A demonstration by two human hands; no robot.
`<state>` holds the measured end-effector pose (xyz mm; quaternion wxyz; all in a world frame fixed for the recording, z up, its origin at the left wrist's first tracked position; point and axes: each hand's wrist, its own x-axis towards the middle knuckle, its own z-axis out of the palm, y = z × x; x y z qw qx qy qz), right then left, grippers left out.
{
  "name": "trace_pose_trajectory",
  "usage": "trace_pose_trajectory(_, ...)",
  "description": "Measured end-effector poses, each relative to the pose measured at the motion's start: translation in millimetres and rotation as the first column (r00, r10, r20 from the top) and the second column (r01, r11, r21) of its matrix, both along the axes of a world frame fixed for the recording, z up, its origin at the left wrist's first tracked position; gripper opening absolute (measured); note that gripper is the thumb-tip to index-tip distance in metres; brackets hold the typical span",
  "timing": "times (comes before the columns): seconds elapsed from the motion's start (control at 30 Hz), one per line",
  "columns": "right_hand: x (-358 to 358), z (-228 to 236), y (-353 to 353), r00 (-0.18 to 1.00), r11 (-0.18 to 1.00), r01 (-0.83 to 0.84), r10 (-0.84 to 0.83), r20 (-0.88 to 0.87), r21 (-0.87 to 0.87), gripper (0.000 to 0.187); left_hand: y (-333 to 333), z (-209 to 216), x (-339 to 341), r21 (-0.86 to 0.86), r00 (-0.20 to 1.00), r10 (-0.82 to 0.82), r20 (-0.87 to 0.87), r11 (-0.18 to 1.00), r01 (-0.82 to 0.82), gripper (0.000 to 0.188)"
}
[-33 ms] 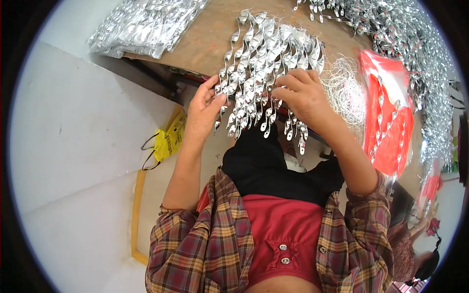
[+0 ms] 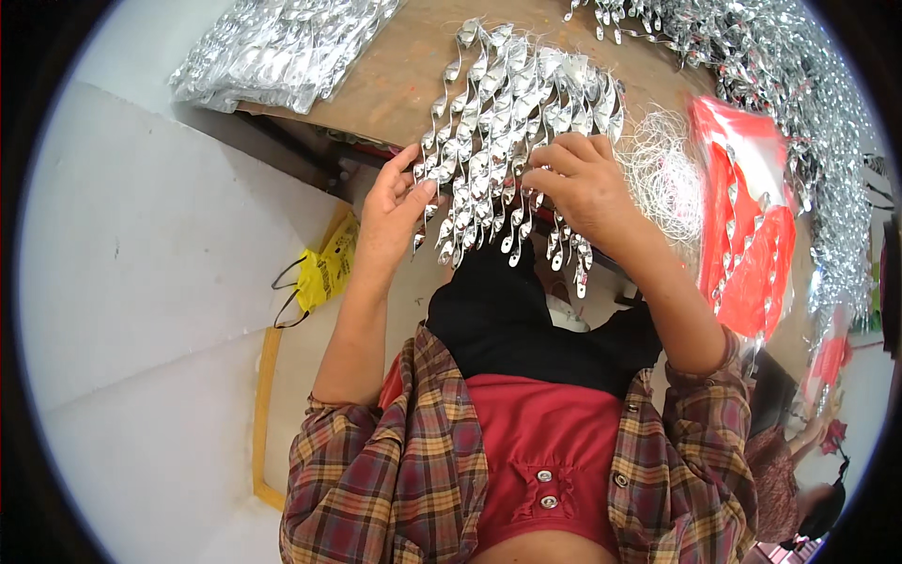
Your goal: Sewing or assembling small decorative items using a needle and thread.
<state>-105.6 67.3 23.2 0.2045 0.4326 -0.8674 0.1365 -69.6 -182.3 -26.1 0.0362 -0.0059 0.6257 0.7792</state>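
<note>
A bundle of shiny silver twisted strips point(image 2: 484, 141) lies over the near edge of the brown table point(image 2: 395, 85), their lower ends hanging above my lap. At the bundle's left side, my left hand point(image 2: 390, 202) has its thumb and fingers closed around the outermost strip. My right hand point(image 2: 587, 183) reaches over the right part of the bundle, fingers bent and pinched at a strip near its lower half. What lies under those right fingertips is partly hidden. A loose tangle of white thread point(image 2: 662, 169) rests just right of my right hand.
Plastic-wrapped silver strips point(image 2: 291, 47) lie at the table's far left. On the right are a red-and-clear plastic packet point(image 2: 752, 254) with strips on it and a large heap of silver tinsel point(image 2: 799, 85). A yellow bag point(image 2: 324, 268) hangs by the white wall point(image 2: 169, 244). Another person point(image 2: 785, 479) is at lower right.
</note>
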Motion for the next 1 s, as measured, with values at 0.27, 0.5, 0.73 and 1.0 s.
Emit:
trace_pose_trajectory(0.27,2,8,4,0.998,0.996,0.059,-0.059,-0.004,0.070,0.013,1,4,-4,0.023,0.998,0.005,0.063,1.000,-0.007,0.057)
trace_pose_trajectory(0.5,3,2,4,0.999,0.997,0.024,-0.026,0.036,0.075,0.013,1,7,-5,0.024,0.998,-0.026,0.056,0.999,0.025,0.060)
trace_pose_trajectory(0.73,-2,7,-5,0.992,0.992,0.125,-0.126,0.029,0.035,0.016,-1,10,-2,0.053,0.997,-0.017,0.081,0.998,0.012,0.059)
trace_pose_trajectory(1.0,-19,5,-35,0.999,0.988,-0.052,0.053,0.000,-0.142,0.021,-1,7,-3,0.049,0.997,-0.025,0.080,0.999,0.021,0.058)
